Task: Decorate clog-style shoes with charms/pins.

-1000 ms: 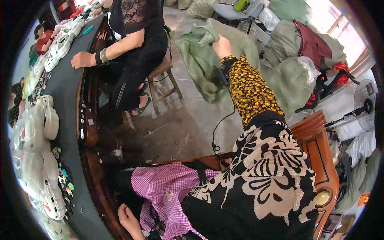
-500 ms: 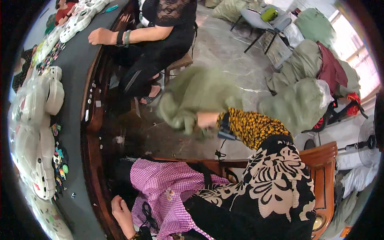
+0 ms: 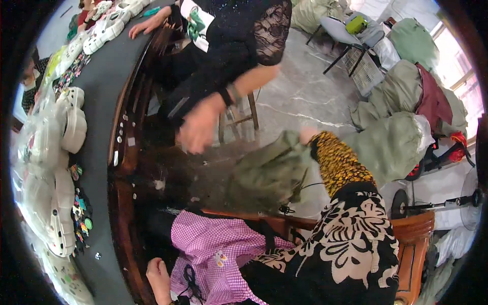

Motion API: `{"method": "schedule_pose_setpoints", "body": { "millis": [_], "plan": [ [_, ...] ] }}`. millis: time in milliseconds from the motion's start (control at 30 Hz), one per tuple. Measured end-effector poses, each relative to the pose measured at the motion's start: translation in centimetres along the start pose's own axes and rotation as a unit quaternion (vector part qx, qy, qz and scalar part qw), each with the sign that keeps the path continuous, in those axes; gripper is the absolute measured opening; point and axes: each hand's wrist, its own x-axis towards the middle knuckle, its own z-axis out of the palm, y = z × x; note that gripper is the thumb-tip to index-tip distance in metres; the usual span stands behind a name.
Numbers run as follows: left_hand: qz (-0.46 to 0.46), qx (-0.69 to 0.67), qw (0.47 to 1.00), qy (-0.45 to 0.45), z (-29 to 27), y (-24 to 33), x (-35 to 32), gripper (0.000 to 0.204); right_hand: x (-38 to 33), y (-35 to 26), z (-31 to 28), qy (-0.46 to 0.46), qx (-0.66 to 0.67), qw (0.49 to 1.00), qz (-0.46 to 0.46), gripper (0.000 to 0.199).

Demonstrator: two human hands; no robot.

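My right hand (image 3: 307, 134), slightly blurred, grips the upper edge of an olive-green cloth sack (image 3: 269, 170). The sack hangs down over the grey floor, its lower part blurred and dark. At the lower left, my left hand (image 3: 158, 274) rests beside my purple checked apron (image 3: 213, 239), close to the wooden table edge. Its fingers are loosely curled, and I see nothing in them. Beyond the sack, a co-worker in black reaches out with a blurred hand (image 3: 199, 127), apart from the sack; their other hand (image 3: 150, 23) lies on the table.
White clogs (image 3: 63, 213) under clear plastic line the dark tabletop (image 3: 99, 168) on the left, with small colourful charms (image 3: 81, 213) beside them. Full green sacks (image 3: 391, 147) are piled on the right near a fan (image 3: 470, 198). A wooden chair back (image 3: 414, 229) stands behind my right arm.
My right hand has moved right with the sack, which now hangs lower. The co-worker has risen from the stool and stretched an arm forward. My left hand has barely moved.
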Motion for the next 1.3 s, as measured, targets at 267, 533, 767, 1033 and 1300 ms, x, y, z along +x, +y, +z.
{"method": "schedule_pose_setpoints", "body": {
  "millis": [267, 533, 767, 1033, 1300],
  "plan": [
    [0.054, -0.023, 0.997, -0.043, 2.0, 3.5, 2.5, 0.014, -4.0, 18.1, -15.2, 0.392, 0.099, 0.835, 0.373, 0.022],
    [0.033, -0.005, 0.999, -0.037, 1.0, 3.4, 0.5, 0.015, -3.2, 16.2, -14.4, 0.373, 0.216, 0.813, 0.392, 0.055],
    [0.057, -0.048, 0.997, 0.001, -2.3, 6.8, -0.4, 0.015, 10.1, 19.5, 13.3, 0.21, 0.193, 0.935, 0.21, 0.023],
    [0.032, -0.156, 0.982, 0.104, -11.4, 11.2, -7.3, 0.023, 16.8, -8.1, 30.1, 0.033, 0.123, 0.972, -0.2, 0.033],
    [0.148, -0.129, 0.91, 0.364, -17.6, 19.7, -15.0, 0.061, -0.7, -25.6, 11.6, 0.069, 0.097, 0.828, -0.547, 0.029]
  ]
}}
